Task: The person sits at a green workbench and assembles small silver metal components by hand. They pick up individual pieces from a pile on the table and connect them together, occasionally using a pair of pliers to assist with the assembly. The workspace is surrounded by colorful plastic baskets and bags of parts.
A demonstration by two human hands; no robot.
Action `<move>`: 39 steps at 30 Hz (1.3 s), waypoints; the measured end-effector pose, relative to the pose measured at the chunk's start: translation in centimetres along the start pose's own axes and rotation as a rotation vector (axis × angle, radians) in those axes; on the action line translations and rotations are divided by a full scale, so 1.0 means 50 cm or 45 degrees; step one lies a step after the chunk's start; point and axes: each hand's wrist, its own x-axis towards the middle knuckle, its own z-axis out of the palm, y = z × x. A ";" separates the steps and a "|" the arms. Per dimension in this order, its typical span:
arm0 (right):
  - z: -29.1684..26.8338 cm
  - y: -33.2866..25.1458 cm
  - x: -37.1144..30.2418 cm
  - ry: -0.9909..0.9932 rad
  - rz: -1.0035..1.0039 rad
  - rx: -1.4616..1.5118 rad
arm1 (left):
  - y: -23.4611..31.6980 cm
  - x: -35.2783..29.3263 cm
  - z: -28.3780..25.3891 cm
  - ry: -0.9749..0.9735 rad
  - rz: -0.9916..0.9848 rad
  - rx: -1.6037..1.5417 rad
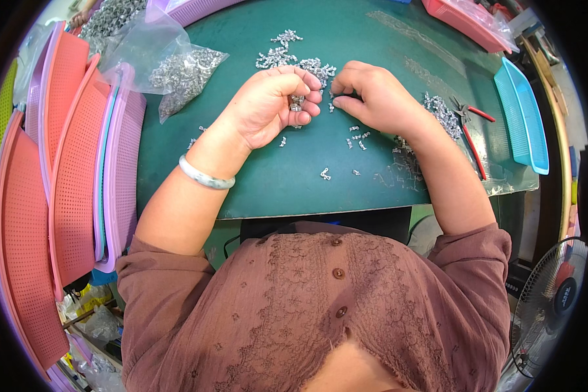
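My left hand [262, 108] is turned palm up with its fingers curled round several small silvery metal parts [296, 103]. Facing it, my right hand [380, 98] has thumb and fingers drawn together close to the left fingertips. Whatever the right fingers pinch is too small or hidden to name. A single metal part [331, 107] shows just beside the right fingertips. Beyond both hands lies a loose heap of the same silvery parts [317, 68]. Nearer to me, several loose parts [361, 140] are scattered on the green tabletop [274, 189].
A clear bag of metal parts [186, 75] lies at the left, beside stacked pink and purple plastic baskets [78, 176]. To the right are another pile [441, 116], red-handled pliers [472, 140] and a blue basket [522, 117]. A fan [555, 300] stands at lower right.
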 end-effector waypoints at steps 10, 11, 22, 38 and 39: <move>0.011 -0.008 0.002 0.055 0.124 -0.076 | -0.007 0.000 0.006 0.078 0.000 0.111; 0.016 -0.007 0.002 0.080 0.115 -0.088 | -0.008 0.001 0.007 0.091 0.002 0.117; 0.027 -0.010 0.004 0.138 0.137 -0.124 | -0.008 0.000 0.012 0.124 -0.006 0.174; 0.006 -0.033 0.007 0.393 -0.222 0.184 | -0.004 -0.007 0.019 0.078 -0.059 0.137; 0.005 -0.034 0.007 0.386 -0.223 0.212 | -0.004 -0.007 0.020 0.080 -0.055 0.136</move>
